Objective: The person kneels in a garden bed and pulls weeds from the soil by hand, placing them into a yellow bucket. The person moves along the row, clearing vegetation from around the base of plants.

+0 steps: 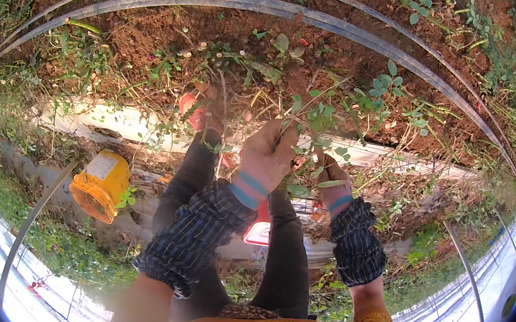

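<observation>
My left hand point(268, 153), in a glove with blue and pink cuff stripes, is closed around a bunch of thin green plant stems point(306, 112) with small round leaves. My right hand point(331, 181), gloved the same way, grips the same tangle of stems a little lower and to the right. Both forearms wear dark checked sleeve covers. The stems rise from red-brown soil point(158, 33) in front of me. My legs in dark trousers and a foot in a red sandal point(194, 113) show below the hands.
A yellow bucket point(100, 185) lies on its side at the left. Grey irrigation pipes point(326, 21) curve across the soil beyond the plants. A pale plastic strip point(115, 121) runs across the ground. A red object point(259, 232) sits between my legs. Metal hoops point(31, 223) stand at both sides.
</observation>
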A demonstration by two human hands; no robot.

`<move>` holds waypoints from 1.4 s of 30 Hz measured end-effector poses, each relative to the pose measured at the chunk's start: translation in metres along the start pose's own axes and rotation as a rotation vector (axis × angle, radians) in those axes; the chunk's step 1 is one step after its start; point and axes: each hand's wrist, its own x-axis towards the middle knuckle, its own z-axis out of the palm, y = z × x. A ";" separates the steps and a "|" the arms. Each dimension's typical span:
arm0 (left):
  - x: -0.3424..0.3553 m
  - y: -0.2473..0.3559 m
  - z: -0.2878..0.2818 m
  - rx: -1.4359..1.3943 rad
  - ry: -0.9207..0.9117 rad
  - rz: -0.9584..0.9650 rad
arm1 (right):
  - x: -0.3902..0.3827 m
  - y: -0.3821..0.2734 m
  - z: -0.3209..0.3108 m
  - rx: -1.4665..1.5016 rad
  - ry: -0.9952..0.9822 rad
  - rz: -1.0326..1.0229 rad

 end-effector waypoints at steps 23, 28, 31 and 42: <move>0.004 0.061 -0.018 -0.168 -0.002 0.228 | 0.087 -0.269 -0.086 -0.705 0.081 -0.592; -0.024 0.124 -0.089 -0.300 0.132 0.458 | 0.136 -0.384 -0.037 -1.479 -0.027 -0.715; -0.041 0.159 -0.192 -0.533 0.529 0.434 | 0.177 -0.415 -0.007 -1.370 -0.254 -0.837; 0.157 0.085 -0.372 1.281 0.063 0.038 | 0.254 -0.456 0.077 -1.825 -0.455 -0.758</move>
